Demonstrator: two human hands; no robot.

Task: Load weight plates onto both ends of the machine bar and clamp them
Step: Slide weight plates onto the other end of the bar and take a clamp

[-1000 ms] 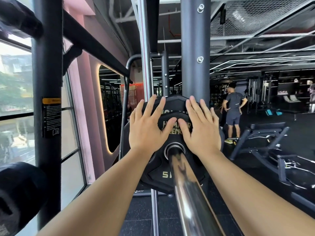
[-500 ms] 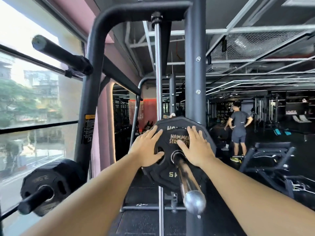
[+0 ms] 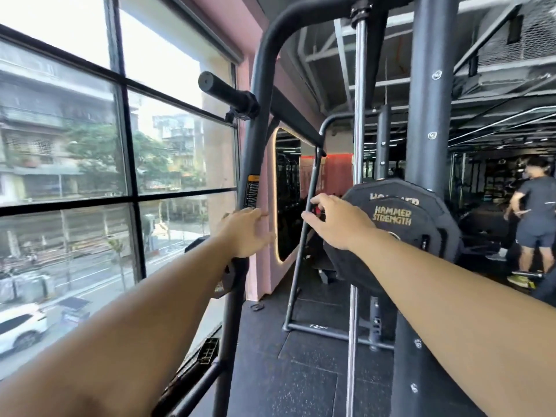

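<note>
A black "Hammer Strength" weight plate (image 3: 403,218) hangs on the machine bar, in front of a thick black column (image 3: 428,100). My right forearm hides the bar's end. My right hand (image 3: 338,221) hovers at the plate's left edge with relaxed fingers and holds nothing. My left hand (image 3: 245,233) is further left, open, in front of the curved frame upright (image 3: 255,152); I cannot tell whether it touches the upright. Behind my left forearm, a second black plate (image 3: 231,276) sits low on the frame, mostly hidden.
A bare black storage peg (image 3: 224,90) sticks out of the frame at head height. A chrome guide rod (image 3: 358,115) runs down beside the column. Large windows (image 3: 90,145) fill the left. A person (image 3: 535,218) stands at the far right. Black rubber floor (image 3: 301,371) lies below.
Both hands have come off the loaded plate and moved left. The view has swung left toward the window, so the bar's chrome end is no longer seen.
</note>
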